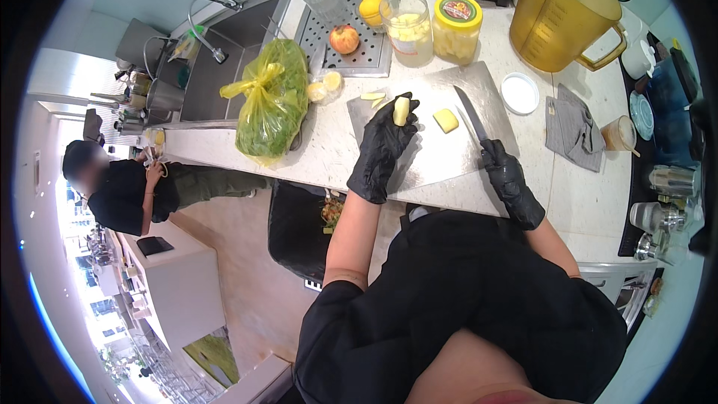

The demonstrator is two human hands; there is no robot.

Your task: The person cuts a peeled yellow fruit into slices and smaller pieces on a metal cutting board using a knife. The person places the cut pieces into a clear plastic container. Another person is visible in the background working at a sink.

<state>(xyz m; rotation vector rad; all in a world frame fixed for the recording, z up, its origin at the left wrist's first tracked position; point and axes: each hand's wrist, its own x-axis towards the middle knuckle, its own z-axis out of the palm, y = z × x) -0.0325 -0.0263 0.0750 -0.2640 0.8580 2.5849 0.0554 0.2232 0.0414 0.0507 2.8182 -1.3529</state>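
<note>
My left hand [387, 143], in a black glove, holds a pale yellow piece of food [401, 111] above a metal cutting sheet [432, 163]. My right hand [507, 179], also gloved in black, grips the handle of a knife [472, 114], its blade over the sheet and pointing away from me. Between my hands a yellow chunk [446, 121] lies on the sheet. Thin yellow slices [373, 96] lie near its left edge. Behind the sheet stand an uncapped jar of pale pieces [411, 33] and a jar with a yellow lid [457, 28].
A tied yellow bag of greens [272, 104] and cut lemon halves [325, 87] are to the left. An apple [344, 39] sits on the drainer. A large amber jug [564, 11], white lid [520, 93] and grey cloth [578, 129] are to the right. Another person [129, 191] stands far left.
</note>
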